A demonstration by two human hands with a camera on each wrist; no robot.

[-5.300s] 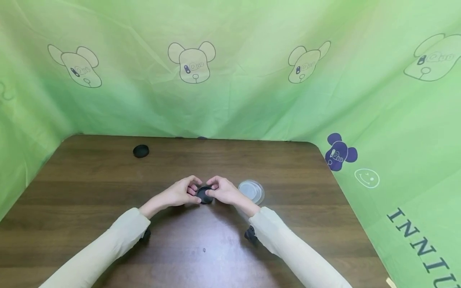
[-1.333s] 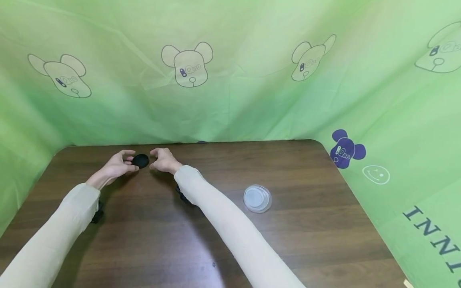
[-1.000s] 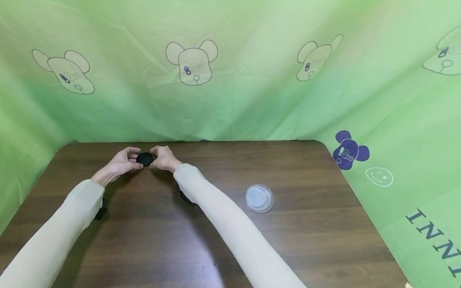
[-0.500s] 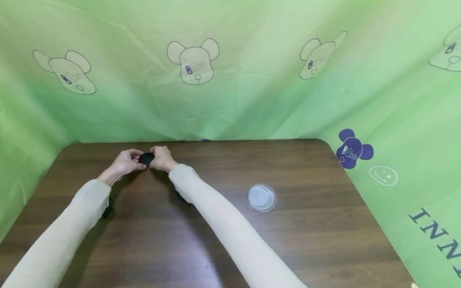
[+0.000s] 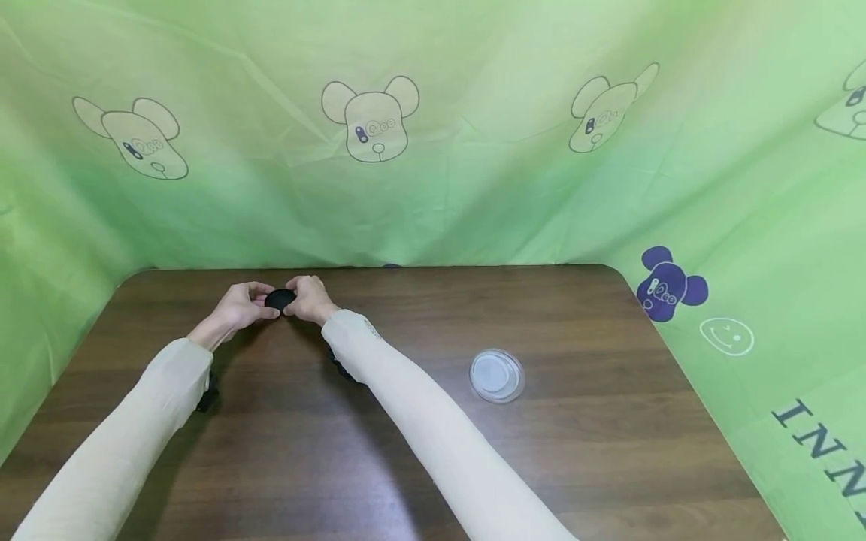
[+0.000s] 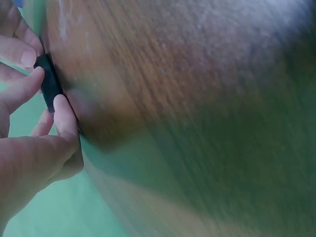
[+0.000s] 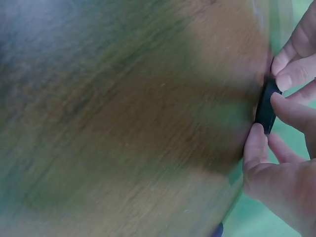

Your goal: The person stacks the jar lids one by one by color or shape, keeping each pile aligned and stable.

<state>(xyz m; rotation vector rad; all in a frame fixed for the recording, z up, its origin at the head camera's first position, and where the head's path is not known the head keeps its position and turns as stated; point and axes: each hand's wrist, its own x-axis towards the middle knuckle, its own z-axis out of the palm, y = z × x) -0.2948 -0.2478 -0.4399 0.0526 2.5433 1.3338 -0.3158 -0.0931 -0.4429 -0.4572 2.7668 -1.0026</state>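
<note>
Near the back left of the table, both hands are at a round black lid-like disc lying level. My left hand grips its left side between thumb and fingers. From the right, my right hand pinches the opposite edge, its thumb toward me. Seen edge-on in the left wrist view, the black disc shows a thick side, with fingertips pressed to both ends. The right wrist view has the same black disc between the two hands, close over the wood. Its underside is hidden.
A clear round plastic container stands right of centre on the brown wooden table. Green printed cloth hangs along the back and both sides, close to the table's back edge.
Earlier the hands held a black lid at mid-table while another lay at back left. Both hands have moved to back left, where one disc shows; the right fingers have closed on its edge.
</note>
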